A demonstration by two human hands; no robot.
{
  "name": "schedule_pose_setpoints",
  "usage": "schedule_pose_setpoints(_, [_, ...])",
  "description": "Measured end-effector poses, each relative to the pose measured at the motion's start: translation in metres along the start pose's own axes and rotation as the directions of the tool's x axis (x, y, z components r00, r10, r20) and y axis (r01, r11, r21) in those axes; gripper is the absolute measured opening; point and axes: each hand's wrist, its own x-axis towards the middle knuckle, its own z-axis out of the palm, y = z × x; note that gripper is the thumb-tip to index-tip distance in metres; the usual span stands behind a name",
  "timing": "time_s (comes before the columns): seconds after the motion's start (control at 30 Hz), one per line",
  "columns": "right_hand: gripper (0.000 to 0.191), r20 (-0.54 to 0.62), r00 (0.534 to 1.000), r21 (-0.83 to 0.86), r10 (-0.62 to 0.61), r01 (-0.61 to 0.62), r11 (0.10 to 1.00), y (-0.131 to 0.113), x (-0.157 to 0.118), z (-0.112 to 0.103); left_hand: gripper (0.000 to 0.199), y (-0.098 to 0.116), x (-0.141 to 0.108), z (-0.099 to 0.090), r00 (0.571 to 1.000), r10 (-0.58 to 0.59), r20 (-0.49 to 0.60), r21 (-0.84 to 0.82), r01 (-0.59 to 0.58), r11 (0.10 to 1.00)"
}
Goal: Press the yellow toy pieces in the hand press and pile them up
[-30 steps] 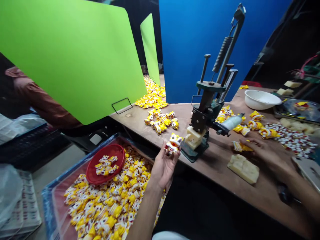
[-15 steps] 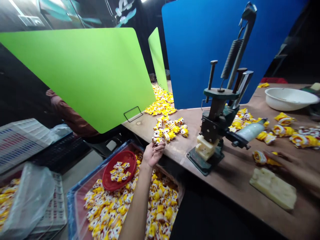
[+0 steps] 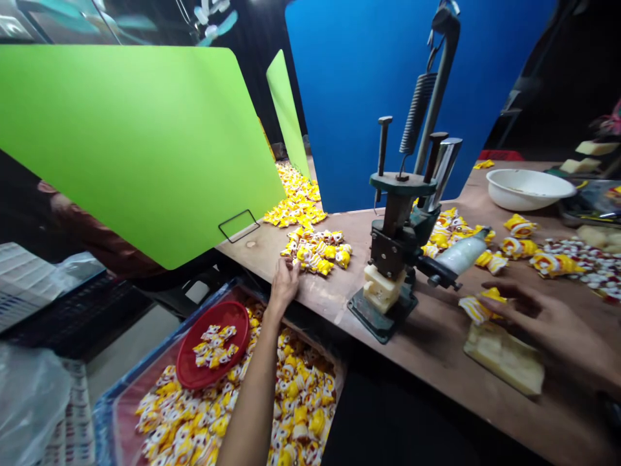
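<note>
A slender bare left forearm [image 3: 247, 408] rises from the bottom of the view and tapers at a narrow wrist into a bare left hand [image 3: 285, 285]. Across the table, a bare right hand [image 3: 548, 327] shows a broad back and long, thin fingers [image 3: 499, 288]. No sleeve, band or ring shows on either arm.

Left of the dark green press [image 3: 392, 239] lie yellow-and-white lion figures [image 3: 316, 252] before a lime green panel [image 3: 130, 149]; behind it, a bright blue panel [image 3: 369, 110]
</note>
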Motion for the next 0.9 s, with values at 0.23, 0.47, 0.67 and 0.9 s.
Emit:
schedule_pose_setpoints(0.23, [0.050,0.147,0.987,0.376,0.067,-0.119,0.919,-0.046,-0.045,0.045,0.050,0.052,-0.143,0.024,0.972,0.185,0.148,-0.269,-0.140,0.953])
schedule_pose_setpoints(0.47, [0.054,0.423,0.906,0.524,-0.010,-0.236,0.819,-0.086,-0.071,0.134,0.054,0.063,-0.236,0.062,0.959,0.096,0.267,-0.391,0.016,0.920])
schedule_pose_setpoints(0.67, [0.053,0.310,0.948,0.604,0.074,-0.257,0.755,-0.050,-0.063,0.104,0.054,0.057,-0.195,0.084,0.990,0.071,0.120,-0.375,-0.021,0.927])
schedule_pose_setpoints(0.9, [0.048,0.150,0.983,0.635,0.106,-0.178,0.752,-0.031,-0.024,0.051,0.035,0.072,-0.192,0.104,0.983,0.073,0.170,-0.369,-0.006,0.929])
